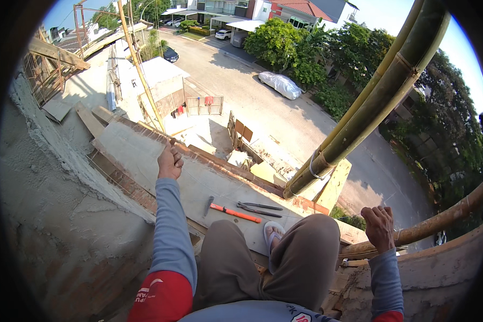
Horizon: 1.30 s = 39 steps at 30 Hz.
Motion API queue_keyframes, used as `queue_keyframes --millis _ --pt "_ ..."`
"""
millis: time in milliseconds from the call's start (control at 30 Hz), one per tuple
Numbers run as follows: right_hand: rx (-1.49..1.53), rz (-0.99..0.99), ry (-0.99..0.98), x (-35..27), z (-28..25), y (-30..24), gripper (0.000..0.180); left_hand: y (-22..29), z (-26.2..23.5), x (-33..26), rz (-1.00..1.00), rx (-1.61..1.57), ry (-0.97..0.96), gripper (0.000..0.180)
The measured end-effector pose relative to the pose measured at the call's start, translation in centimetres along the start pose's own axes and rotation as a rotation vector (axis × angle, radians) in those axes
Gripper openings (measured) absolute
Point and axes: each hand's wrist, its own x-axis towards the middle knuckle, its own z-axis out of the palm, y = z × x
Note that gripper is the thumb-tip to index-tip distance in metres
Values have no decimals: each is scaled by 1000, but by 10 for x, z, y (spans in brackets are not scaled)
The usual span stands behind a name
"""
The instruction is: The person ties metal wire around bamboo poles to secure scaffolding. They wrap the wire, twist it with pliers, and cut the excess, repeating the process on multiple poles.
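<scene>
My left hand (170, 162) is closed, held out above the pale board at left. Whatever its fingers pinch is too small to make out. On the right, my right hand (379, 228) is also closed, raised beside a bamboo rail. A faint thin strand seems to show by its fingers, but I cannot tell what it is. Between my arms, a hammer (235, 212) with an orange handle lies on the grey board (198, 188). Dark long-handled pincers (258, 208) rest just beyond it, touched by neither hand. My sandalled foot (273, 234) stands near both tools.
Thick bamboo poles (367, 99) rise at right, tied together. A bamboo rail (445, 219) crosses at lower right. Rough plastered wall (64, 198) runs along my left. Past the brick edge (241, 172) is a drop to a yard and street (263, 118) with a covered car (280, 85).
</scene>
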Motion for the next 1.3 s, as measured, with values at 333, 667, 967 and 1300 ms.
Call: queue_keyframes --millis 333,667,967,1300 --pt "890 352 686 79 -85 -53 22 -17 200 -155 569 374 -713 26" --pt "1343 143 600 148 -84 -212 16 15 222 -249 985 1108 -486 24" --pt "1185 58 492 147 -52 -231 21 43 187 -266 652 1091 -741 23" --pt "1287 16 452 138 -39 -262 18 24 174 -275 412 450 -633 27"
